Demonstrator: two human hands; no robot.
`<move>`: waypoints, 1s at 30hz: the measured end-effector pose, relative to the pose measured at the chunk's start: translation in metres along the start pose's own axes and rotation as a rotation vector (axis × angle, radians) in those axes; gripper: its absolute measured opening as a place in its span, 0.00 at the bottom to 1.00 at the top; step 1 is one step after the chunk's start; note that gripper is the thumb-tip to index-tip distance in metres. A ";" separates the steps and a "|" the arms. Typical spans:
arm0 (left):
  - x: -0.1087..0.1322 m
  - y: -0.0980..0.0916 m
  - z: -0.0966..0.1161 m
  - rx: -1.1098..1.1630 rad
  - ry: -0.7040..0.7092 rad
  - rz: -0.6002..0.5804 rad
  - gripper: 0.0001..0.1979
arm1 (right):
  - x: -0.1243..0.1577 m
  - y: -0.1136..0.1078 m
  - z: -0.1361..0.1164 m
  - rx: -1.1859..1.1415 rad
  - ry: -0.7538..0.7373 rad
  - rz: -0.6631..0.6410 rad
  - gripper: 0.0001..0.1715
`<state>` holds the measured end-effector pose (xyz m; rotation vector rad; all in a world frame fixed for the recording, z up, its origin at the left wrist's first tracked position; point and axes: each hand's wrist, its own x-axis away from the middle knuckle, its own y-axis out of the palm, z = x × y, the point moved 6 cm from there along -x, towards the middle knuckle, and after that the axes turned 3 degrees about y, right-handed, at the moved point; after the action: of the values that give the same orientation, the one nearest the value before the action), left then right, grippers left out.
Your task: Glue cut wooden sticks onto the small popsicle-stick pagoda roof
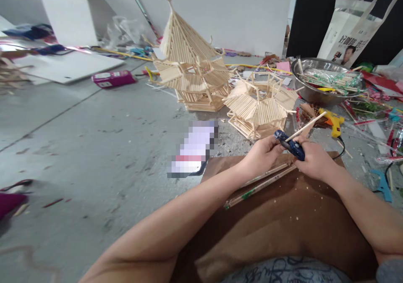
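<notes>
My right hand (pixel 315 159) is closed around a small dark-blue hand tool (pixel 294 148), perhaps a cutter; its exact kind is unclear. A thin wooden stick (pixel 310 126) crosses the tool and slants up to the right. My left hand (pixel 262 155) pinches at the stick's lower end, close against the tool, so its fingertips are partly hidden. Below both hands, several longer sticks (pixel 261 186) with green-marked wrapping lie on a brown sheet (pixel 283 216) over my lap. Just beyond my hands stands a low, many-sided stick structure (pixel 262 111).
A taller stick tower (pixel 189 43) with a pointed roof stands behind, to the left. A phone (pixel 193 148) lies on the floor. On the right are a yellow glue gun (pixel 333 121), a metal bowl (pixel 324 96) of wrapped sticks and a white bag (pixel 349 31). A purple box (pixel 113 79) lies left.
</notes>
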<state>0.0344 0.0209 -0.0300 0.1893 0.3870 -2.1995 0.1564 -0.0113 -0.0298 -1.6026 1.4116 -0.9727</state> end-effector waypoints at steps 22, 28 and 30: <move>0.008 -0.005 0.003 -0.333 -0.021 0.182 0.06 | -0.001 0.003 0.001 0.131 0.053 0.085 0.07; 0.007 -0.006 0.000 -0.332 0.022 0.203 0.11 | -0.002 0.002 0.000 0.080 0.040 0.102 0.13; 0.006 -0.005 -0.001 -0.258 0.030 0.192 0.12 | -0.001 0.001 -0.001 0.060 0.031 0.098 0.15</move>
<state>0.0262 0.0197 -0.0317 0.1137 0.6378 -1.9396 0.1552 -0.0101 -0.0304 -1.4667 1.4544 -0.9770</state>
